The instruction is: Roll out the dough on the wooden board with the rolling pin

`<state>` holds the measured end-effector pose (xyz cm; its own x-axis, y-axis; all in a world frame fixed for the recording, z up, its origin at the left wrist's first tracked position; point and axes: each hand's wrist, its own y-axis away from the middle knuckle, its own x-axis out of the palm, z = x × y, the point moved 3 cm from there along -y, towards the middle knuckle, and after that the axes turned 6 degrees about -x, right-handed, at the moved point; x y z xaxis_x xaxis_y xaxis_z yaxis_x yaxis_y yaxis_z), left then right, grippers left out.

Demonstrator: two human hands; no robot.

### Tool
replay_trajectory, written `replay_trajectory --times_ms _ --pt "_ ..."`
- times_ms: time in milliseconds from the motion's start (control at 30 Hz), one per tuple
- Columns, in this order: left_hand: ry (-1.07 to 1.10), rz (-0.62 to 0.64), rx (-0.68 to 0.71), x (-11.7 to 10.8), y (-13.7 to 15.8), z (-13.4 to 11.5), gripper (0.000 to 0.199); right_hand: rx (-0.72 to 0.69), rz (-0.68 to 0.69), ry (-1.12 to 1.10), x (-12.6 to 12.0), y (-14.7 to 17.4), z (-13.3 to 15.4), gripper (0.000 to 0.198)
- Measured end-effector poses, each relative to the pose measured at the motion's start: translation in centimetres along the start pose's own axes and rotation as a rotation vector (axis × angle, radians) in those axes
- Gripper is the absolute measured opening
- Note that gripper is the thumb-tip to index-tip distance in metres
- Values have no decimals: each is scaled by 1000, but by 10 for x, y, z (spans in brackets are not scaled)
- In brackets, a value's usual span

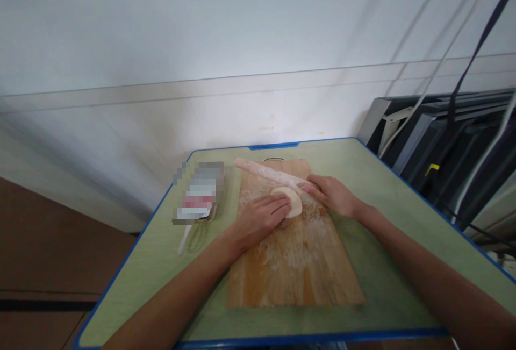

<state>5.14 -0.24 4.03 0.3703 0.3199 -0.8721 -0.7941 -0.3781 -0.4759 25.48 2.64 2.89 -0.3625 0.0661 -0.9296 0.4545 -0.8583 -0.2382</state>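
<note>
We see two bare hands over the board. The left hand (pixel 262 218) lies low, fingers extended and close together on the left part of a pale, thin, round piece of dough (pixel 297 206); its thumb is hidden, so we cannot tell whether it pinches the edge. The right hand (pixel 334 195) is closed around the near right end of a floury, pale, cylindrical rolling pin (pixel 268 173), which slants across the board just beyond the dough.

We judge the dough light, soft and easily stretched or torn, best taken lightly by its rim; its floured surroundings should help it slide. The pin looks stiff and sturdy, best held at its ends.

Beneath lies a flour-dusted, brown rectangular wooden board (pixel 294 280), on a pale green table with a blue rim (pixel 387 183). To the left sits a pixelated item we cannot identify (pixel 197 197), with a slim whitish handle (pixel 184 240) poking out.

We count one dough round, one pin, one board and one table; the dark, flat panels (pixel 427 135) at right are several, overlapping too much to count.
</note>
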Motion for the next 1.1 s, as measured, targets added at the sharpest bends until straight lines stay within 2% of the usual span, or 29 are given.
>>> replay_trajectory --times_ms 100,167,233,333,367,433,567,633,700,900,1100 --pt "39 -62 -28 1 2 -1 31 29 3 -12 2 0 -3 35" --pt "162 -117 -142 1 2 2 27 34 -4 -33 3 1 -4 35" --pt "378 -167 -394 -1 1 9 21 43 -31 -71 4 1 -5 36" --pt "885 -284 -856 -1 2 21 16 89 -105 -206 3 0 -7 40" --pt "1074 -321 -967 0 2 22 20 114 -139 -277 1 -1 -8 43" --pt "1402 -385 -1092 1 0 23 33 185 -213 -443 -3 -2 -5 47" --pt "1739 -450 -1142 5 -4 16 45 308 -291 -877 -9 -2 14 46" --pt "1815 -456 -1135 8 -6 10 47 303 -293 -1121 -8 0 29 45" --pt "1838 -423 -1140 10 -6 4 46 309 -323 -1272 -7 2 40 45" --pt "1714 -274 -1163 14 -3 0 45 376 -309 -1244 -4 4 51 48" --pt "1550 -254 -1192 6 -3 6 39 380 -367 -1139 -4 2 55 50"
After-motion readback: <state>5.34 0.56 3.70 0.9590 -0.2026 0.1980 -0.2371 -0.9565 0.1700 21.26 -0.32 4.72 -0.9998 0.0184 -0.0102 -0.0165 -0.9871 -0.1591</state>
